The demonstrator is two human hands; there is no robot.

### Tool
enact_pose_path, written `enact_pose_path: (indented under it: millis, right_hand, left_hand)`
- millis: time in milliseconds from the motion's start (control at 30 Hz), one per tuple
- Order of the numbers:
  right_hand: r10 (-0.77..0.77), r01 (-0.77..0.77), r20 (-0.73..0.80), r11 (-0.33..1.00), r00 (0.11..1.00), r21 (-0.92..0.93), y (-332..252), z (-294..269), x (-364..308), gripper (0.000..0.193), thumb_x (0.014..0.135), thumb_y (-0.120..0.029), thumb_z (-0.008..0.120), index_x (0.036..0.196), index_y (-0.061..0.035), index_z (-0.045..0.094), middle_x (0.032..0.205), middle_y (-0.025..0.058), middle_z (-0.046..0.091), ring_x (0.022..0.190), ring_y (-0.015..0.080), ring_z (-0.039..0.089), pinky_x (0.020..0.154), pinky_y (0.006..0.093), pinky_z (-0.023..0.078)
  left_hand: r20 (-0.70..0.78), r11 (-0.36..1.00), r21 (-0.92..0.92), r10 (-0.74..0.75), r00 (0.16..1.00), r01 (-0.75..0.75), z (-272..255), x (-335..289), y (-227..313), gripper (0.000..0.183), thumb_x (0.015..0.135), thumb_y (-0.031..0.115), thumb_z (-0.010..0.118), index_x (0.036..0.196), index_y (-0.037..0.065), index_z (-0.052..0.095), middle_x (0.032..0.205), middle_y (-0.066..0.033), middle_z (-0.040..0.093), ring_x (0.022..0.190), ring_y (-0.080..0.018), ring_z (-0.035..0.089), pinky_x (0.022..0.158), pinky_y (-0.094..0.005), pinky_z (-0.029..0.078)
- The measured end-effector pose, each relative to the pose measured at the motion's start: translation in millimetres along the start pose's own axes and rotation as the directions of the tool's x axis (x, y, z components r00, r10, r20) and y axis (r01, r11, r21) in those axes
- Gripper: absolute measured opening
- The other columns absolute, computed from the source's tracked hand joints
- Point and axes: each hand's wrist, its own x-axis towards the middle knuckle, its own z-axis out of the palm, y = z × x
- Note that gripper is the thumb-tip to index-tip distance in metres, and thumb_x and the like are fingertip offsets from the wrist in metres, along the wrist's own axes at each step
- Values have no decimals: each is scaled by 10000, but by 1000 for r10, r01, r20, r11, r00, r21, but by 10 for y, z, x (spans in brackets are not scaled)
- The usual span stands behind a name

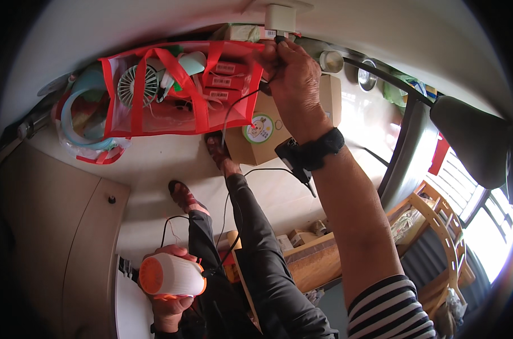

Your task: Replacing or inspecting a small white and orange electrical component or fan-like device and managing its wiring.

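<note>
My left hand [176, 307] is wrapped round a white, barrel-shaped device [180, 276] with an orange grille at one end and orange trim at the other. A black cord leaves its trimmed end near my thigh. My right hand [295, 70] reaches up to the wall, its fingers closed on a small black plug [279, 39]. That plug is just under a white block [280, 18] on the wall; whether it sits in a socket I cannot tell. A thin black cable [234, 107] hangs down from my right fingers.
Left of my right hand stands a red-trimmed clear bag [177, 133] holding a small fan [138, 86] and several red boxes [225, 82]. Below is a cardboard box [250, 152]. A cabinet [53, 226] stands left; a wooden rack [448, 237] is right.
</note>
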Motion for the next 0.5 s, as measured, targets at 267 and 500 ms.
enact_pose_path:
  millis: [267, 500]
  right_hand:
    - [-78, 72, -67, 994, 995, -85, -38, 105, -38, 134, 801, 42, 422, 902, 105, 484, 726, 154, 581, 614, 217, 584, 691, 314, 529]
    - [-85, 79, -36, 986, 996, -149, -5, 7, 37, 131, 807, 25, 436, 872, 110, 513, 719, 161, 604, 644, 200, 606, 629, 252, 475]
  left_hand:
    - [-22, 998, 42, -53, 998, 54, -79, -7, -67, 678, 529, 174, 782, 1103, 5, 464, 1062, -137, 498, 906, -239, 561, 822, -368, 462]
    - [53, 999, 1, -54, 997, 54, -44, 49, -87, 709, 588, 239, 804, 1134, 34, 400, 1093, -148, 473, 918, -241, 560, 820, -391, 490]
